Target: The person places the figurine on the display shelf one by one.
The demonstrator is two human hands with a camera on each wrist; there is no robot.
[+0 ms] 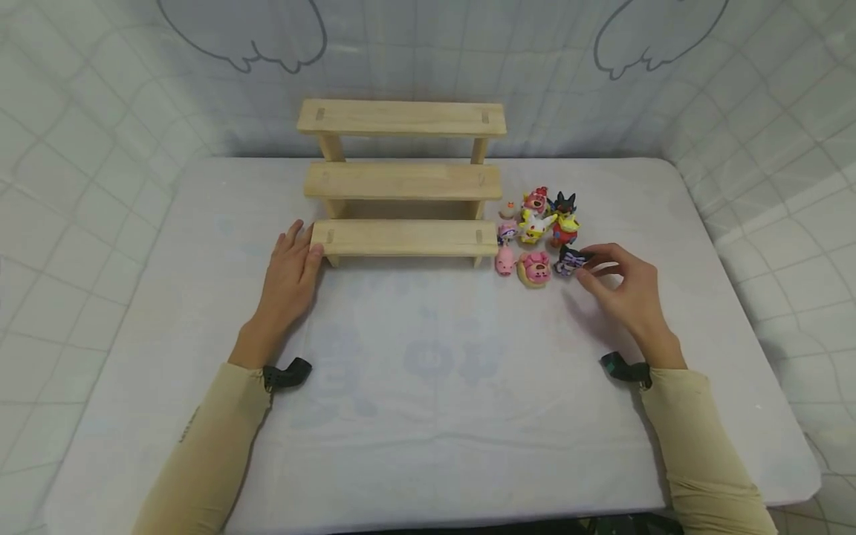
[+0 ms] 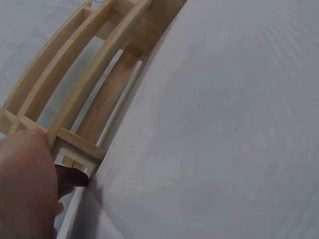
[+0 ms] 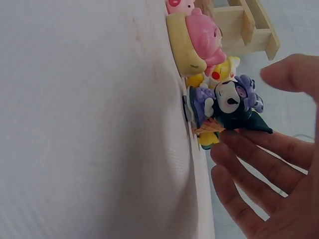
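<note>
A pale wooden three-step stand stands on the white-covered table. My left hand rests against the left end of its lowest step, thumb touching the wood; in the left wrist view, part of the hand hides that corner. By the stand's right end, several small figurines are grouped. My right hand is at the nearest right one, a black-and-purple figurine. In the right wrist view the fingers are behind its dark pointed ear, seemingly touching it, while the thumb stays apart from the figurine.
Left of the black-and-purple figurine sits a pink figurine on a tan base, then a small pink pig. Behind them are a yellow figurine and a red-and-yellow one. A pale patterned curtain borders the table's back edge.
</note>
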